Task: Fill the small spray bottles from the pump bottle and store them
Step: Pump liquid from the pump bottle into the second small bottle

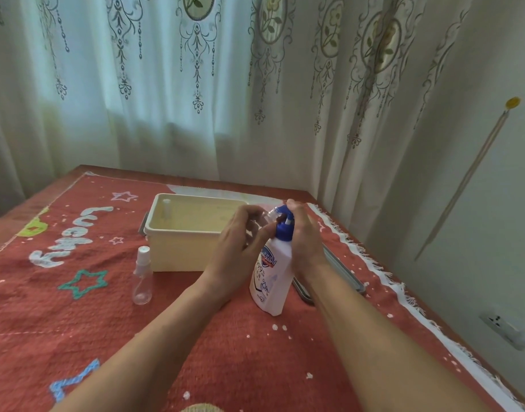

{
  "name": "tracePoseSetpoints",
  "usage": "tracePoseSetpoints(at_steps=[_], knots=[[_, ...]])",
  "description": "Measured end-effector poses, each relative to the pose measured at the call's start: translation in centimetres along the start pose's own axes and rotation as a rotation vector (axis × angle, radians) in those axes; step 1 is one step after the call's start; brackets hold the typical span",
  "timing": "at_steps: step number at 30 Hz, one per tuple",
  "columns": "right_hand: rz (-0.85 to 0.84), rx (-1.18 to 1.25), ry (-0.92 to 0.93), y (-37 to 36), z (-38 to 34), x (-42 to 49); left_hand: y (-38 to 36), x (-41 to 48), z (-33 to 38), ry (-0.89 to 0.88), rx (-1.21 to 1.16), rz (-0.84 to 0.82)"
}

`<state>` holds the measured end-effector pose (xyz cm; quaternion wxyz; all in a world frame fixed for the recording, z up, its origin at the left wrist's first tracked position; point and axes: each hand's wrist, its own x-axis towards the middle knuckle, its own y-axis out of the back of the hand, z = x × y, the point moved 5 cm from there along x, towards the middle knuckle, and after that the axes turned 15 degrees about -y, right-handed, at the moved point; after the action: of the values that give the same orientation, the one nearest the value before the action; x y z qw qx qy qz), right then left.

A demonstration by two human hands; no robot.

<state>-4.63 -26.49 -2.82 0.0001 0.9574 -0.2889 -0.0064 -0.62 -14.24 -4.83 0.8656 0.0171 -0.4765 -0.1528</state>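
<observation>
Clear held spray bottle [268,215]: gripped in the left hand, tilted, open neck right at the nozzle of the pump head.
Left hand [240,236]: fingers curled round the held spray bottle, most of whose body is hidden behind them.
Right hand [304,236]: at 3 o'clock of the left hand, fingers curled over the top of the pump head, palm against its side.
Pump head [283,226]: blue, with the nozzle pointing to 9 o'clock.
Pump bottle [270,281]: white with a blue label, standing on the mat between the two wrists and leaning slightly.
Storage box [181,251]: cream, open-topped, at 10 o'clock of the pump bottle.
Boxed spray bottle [166,206]: upright in the box's far-left corner, only its top showing.
Standing spray bottle [142,278]: clear and capped, upright on the mat at 9 o'clock of the pump bottle, just in front of the box.
Grey tray [341,269]: flat, at 3 o'clock of the pump bottle, partly under the right forearm.
Red mat [255,352]: covers the table, printed with stars and lettering.
Curtain [195,114]: patterned, at 12 o'clock behind the table.
Wall socket [506,330]: on the wall at 4 o'clock.
</observation>
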Motion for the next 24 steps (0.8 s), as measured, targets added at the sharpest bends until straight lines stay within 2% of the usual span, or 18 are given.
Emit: tracePoseSetpoints(at_steps=[24], knots=[[0.005,-0.008,-0.020,-0.05,0.13,0.49,-0.63,-0.40,-0.14,0.030,-0.083,0.062]])
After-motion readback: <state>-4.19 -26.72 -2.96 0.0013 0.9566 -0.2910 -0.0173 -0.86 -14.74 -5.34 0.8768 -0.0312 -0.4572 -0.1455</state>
